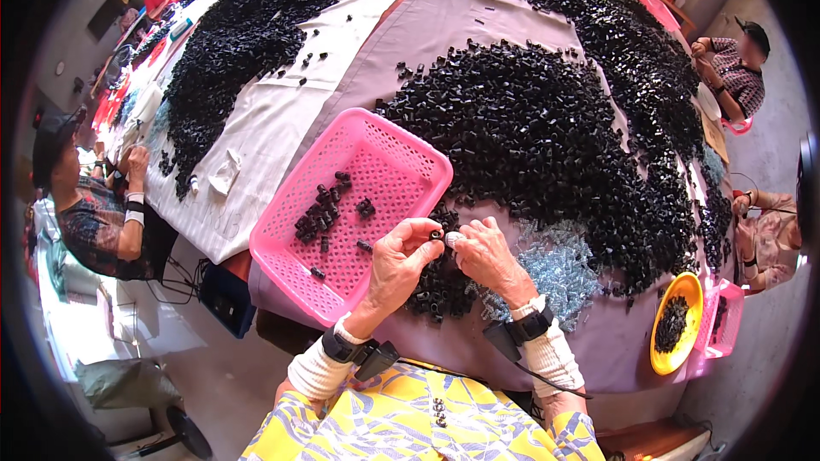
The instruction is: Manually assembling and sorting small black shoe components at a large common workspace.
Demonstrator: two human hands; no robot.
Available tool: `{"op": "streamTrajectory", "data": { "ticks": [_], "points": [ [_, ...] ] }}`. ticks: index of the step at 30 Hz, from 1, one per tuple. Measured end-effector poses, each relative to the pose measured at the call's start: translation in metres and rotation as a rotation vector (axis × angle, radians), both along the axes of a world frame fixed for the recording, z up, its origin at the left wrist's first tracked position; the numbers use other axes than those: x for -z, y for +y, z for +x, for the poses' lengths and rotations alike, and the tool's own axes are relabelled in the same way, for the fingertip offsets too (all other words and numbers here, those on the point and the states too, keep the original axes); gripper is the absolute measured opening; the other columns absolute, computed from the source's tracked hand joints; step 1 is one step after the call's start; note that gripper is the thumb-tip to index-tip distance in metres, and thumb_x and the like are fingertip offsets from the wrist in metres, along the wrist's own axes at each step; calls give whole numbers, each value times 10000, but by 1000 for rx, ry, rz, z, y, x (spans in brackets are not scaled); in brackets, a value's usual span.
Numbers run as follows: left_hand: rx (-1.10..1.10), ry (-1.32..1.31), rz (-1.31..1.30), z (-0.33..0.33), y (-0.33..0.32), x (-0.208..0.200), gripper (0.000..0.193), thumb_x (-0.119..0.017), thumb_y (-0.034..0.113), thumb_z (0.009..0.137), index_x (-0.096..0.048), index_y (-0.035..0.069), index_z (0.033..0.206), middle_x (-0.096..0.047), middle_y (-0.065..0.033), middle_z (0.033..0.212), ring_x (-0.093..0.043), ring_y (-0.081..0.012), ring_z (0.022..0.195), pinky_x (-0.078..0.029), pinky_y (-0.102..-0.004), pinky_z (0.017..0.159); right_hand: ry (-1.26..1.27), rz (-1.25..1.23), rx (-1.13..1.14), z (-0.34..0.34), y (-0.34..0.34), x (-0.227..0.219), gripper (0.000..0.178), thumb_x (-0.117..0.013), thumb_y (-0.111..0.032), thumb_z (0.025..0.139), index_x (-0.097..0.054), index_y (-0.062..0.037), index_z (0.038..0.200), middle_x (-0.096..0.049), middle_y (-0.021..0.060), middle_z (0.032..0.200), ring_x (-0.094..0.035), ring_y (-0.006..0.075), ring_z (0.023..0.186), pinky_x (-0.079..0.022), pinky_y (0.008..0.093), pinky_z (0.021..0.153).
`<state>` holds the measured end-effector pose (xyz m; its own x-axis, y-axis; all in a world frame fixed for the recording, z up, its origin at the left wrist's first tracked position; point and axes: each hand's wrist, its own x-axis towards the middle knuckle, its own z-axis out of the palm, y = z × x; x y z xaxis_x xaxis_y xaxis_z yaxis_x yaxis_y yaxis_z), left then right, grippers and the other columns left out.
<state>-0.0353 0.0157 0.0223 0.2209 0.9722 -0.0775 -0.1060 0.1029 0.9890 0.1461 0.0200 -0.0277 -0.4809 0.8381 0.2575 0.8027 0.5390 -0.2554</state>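
Left hand (398, 263) near basket rim (403, 135)

Pink basket (389, 179): just left of the grip, open-topped, only its rim (408, 142) to cross!
Black heap (512, 119): piled right ahead, blocking any low pass.
Clear pieces (559, 269): crowding close right.

Pale cloth (278, 124) covers the bench (619, 346), which carries a pink basket (389, 177). Right of the basket lie heaped black parts (512, 119) and pale-blue pieces (557, 271); left of it, a white scrap (225, 172) and more black parts (243, 51).
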Motion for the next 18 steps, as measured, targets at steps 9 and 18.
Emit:
{"op": "streamTrajectory", "data": {
  "ticks": [9,18],
  "points": [
    [2,-16,13,1,-1,-3,210,-614,-21,851,-602,11,1059,-651,-43,949,-634,-89,802,-518,-220,738,5,84,-56,-3,-2,4,115,-597,-106,742,-609,-106,856,-542,31,752,-536,210,777,-389,384,734],
    [54,-62,-83,15,-7,9,185,-622,14,857,-598,3,1040,-649,-40,928,-632,-96,805,-525,-233,741,757,-374,222,22,-25,-28,309,-675,-79,699,-625,-25,999,-633,120,855,-621,261,813,-519,359,739]
  ]
}}
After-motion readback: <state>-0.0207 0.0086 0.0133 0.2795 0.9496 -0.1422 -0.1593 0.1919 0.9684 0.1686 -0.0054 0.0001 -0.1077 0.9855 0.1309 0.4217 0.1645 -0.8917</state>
